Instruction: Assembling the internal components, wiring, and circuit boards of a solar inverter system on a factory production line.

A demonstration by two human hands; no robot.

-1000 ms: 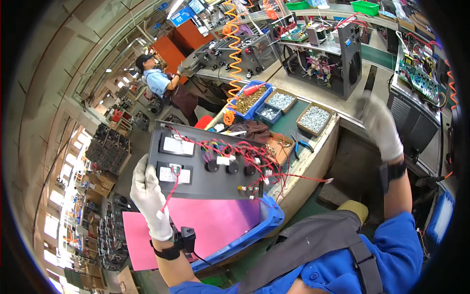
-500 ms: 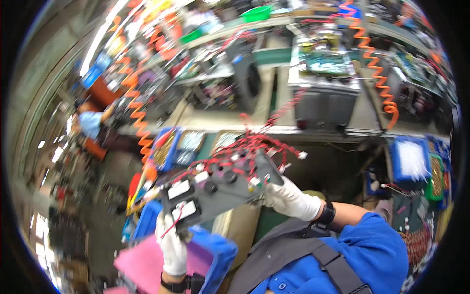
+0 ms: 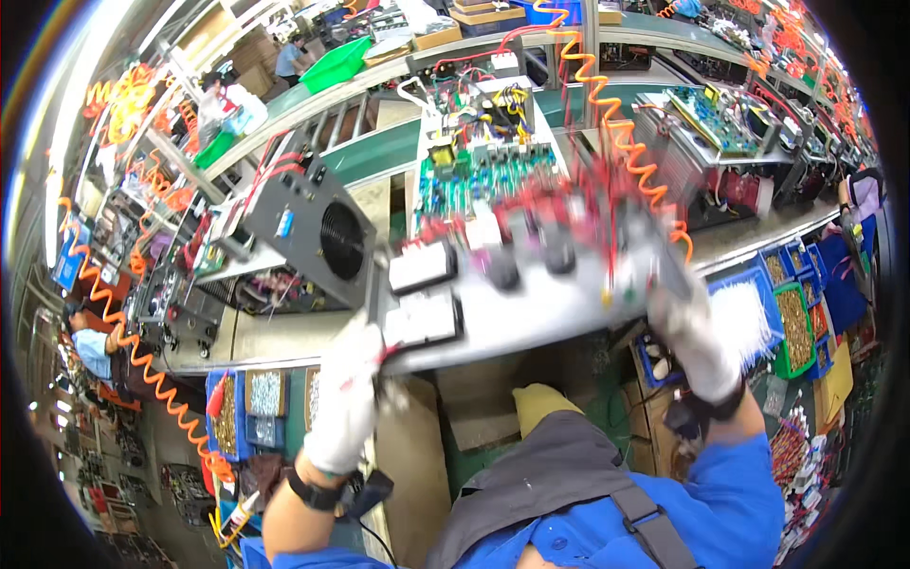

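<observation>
White-gloved, our left hand (image 3: 343, 398) grips the lower left corner of a grey panel (image 3: 540, 321), and our right hand (image 3: 697, 346), gloved alike and badly blurred, is closed on its right end; we cannot make out its separate fingers. We have the panel raised in front of us, its fitted side in view, between us and a green circuit board (image 3: 488, 173); whether the two touch we cannot tell. Toward the panel's left end sit two black-framed parts with white labels (image 3: 417, 320), with dark round parts (image 3: 502, 271) to their right and a smear of red wires (image 3: 550, 204) along the far edge. Left of the panel stands a unit with a black fan (image 3: 341, 239). An orange coiled hose (image 3: 607, 102) hangs beyond. Near our right hand are a blue bin (image 3: 773, 313) of white strips and, just beside it, a green tray (image 3: 785, 360) of brass-coloured pieces.
</observation>
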